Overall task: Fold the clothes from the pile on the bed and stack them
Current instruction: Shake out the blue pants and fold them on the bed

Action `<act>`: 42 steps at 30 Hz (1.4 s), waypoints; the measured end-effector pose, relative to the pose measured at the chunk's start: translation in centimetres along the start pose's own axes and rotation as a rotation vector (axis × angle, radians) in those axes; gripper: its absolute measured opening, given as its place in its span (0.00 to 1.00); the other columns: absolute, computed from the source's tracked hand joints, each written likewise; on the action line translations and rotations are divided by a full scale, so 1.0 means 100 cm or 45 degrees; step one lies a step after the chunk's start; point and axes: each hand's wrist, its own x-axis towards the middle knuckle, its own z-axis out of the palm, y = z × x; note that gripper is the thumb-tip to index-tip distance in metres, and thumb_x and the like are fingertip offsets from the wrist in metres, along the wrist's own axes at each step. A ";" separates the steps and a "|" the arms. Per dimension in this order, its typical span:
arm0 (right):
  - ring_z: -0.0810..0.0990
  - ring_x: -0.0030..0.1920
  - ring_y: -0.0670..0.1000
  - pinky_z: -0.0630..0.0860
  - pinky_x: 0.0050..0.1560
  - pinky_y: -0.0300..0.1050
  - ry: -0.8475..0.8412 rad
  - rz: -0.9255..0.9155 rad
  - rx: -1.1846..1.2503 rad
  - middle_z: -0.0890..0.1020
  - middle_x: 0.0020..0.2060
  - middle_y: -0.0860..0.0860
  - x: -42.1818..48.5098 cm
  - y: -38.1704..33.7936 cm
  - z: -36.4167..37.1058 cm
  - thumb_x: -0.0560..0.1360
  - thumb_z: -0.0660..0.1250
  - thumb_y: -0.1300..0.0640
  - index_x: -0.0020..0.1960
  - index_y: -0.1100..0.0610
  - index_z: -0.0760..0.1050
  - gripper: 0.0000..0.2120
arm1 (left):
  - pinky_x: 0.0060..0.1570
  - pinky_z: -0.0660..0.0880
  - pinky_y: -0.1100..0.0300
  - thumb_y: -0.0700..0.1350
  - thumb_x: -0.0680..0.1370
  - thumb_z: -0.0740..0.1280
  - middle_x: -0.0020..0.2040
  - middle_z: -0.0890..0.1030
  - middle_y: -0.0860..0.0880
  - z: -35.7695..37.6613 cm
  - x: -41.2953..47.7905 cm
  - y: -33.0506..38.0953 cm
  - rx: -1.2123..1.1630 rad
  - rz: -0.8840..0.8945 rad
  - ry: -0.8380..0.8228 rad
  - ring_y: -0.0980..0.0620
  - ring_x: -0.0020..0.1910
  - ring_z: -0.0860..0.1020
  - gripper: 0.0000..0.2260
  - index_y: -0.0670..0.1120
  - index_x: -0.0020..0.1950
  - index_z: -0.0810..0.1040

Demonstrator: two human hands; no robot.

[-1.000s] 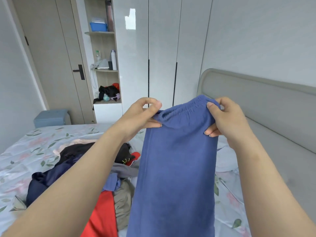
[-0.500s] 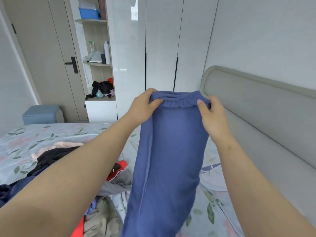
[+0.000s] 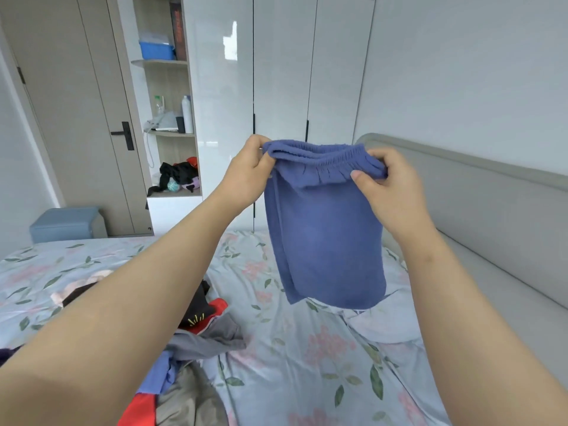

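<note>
The blue shorts [image 3: 325, 241] hang at the centre of the frame, clear of the bed [image 3: 307, 364]. The left hand [image 3: 249, 173] and the right hand [image 3: 390, 192] each pinch one end of the ruched elastic waistband [image 3: 322, 162], thumbs in front. Holding that band taut and level should let the soft, matte, limp knit drop flat. It can then be laid on the floral sheet, apart from the crumpled pile [image 3: 196, 342] at lower left.

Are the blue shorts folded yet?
Not laid folded: blue shorts hang freely above the bed, left hand and right hand pinching the waistband. Doubled lengthwise? Cannot tell.
</note>
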 end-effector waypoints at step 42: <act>0.73 0.37 0.56 0.65 0.33 0.39 -0.415 1.351 -0.259 0.70 0.35 0.50 -0.211 0.291 0.092 0.76 0.60 0.64 0.40 0.54 0.64 0.09 | 0.47 0.75 0.57 0.34 0.79 0.57 0.52 0.77 0.47 0.162 -0.181 -0.279 0.010 -1.166 -0.496 0.52 0.44 0.77 0.14 0.50 0.58 0.70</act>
